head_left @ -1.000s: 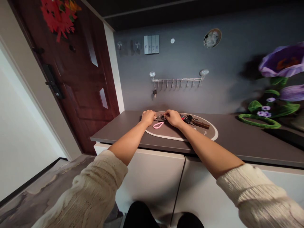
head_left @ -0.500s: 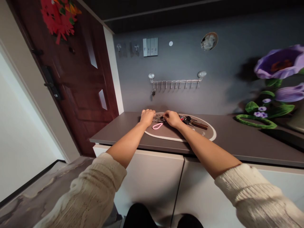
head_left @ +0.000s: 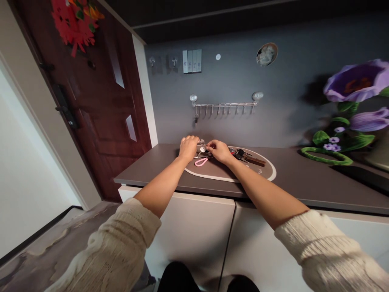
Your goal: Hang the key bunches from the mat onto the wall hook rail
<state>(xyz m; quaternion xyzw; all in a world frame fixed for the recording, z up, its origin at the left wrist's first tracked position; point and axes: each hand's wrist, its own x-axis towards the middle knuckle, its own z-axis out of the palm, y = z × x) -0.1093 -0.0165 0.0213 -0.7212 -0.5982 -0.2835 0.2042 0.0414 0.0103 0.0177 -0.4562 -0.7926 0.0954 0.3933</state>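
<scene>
On an oval brown mat [head_left: 225,173] with a pale rim, both of my hands are close together over small metal items. My left hand [head_left: 188,148] has its fingers curled around shiny keys [head_left: 202,149], which show beyond the fingertips. Just to the right, my right hand [head_left: 219,150] is closed in a pinch at the edge of the same cluster; what lies between its fingertips is too small to make out. A pink loop strap [head_left: 201,162] rests on the mat below the hands. More keys [head_left: 241,154] and a brown strap [head_left: 255,161] lie right of my right hand.
A clear hook rail [head_left: 225,104] is fixed to the grey wall behind, with a small key [head_left: 196,121] on its left end. Purple artificial flowers [head_left: 349,87] stand at the right of the counter [head_left: 291,182]. A dark red door [head_left: 100,121] is at left.
My left hand has lifted slightly, and shiny metal now shows between the hands. My right hand's fingertips have shifted a little left and up. The other keys and the pink strap stay put.
</scene>
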